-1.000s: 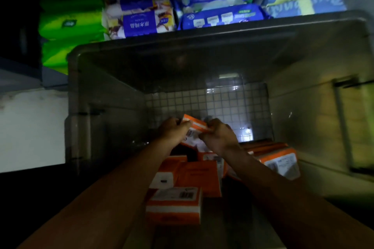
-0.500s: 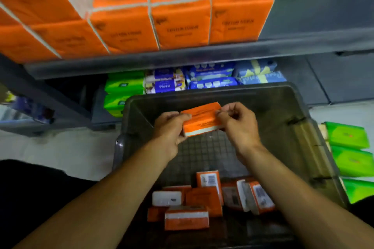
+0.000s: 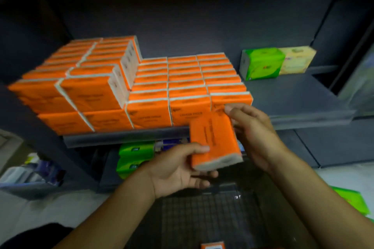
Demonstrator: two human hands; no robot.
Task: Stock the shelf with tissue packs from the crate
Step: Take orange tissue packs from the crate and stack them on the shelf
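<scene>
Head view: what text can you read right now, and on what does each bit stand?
"COTTON TISSUE": front face of the front-row orange packs on the shelf; a smaller line beneath is blurred.
Print on the held orange pack, between left hand and right hand: too blurred to read.
Logos on the green pack and cream pack: too small to read.

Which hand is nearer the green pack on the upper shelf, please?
Right. The right hand is below the green pack; the left hand is lower, farther left. Both hold the orange pack.
</scene>
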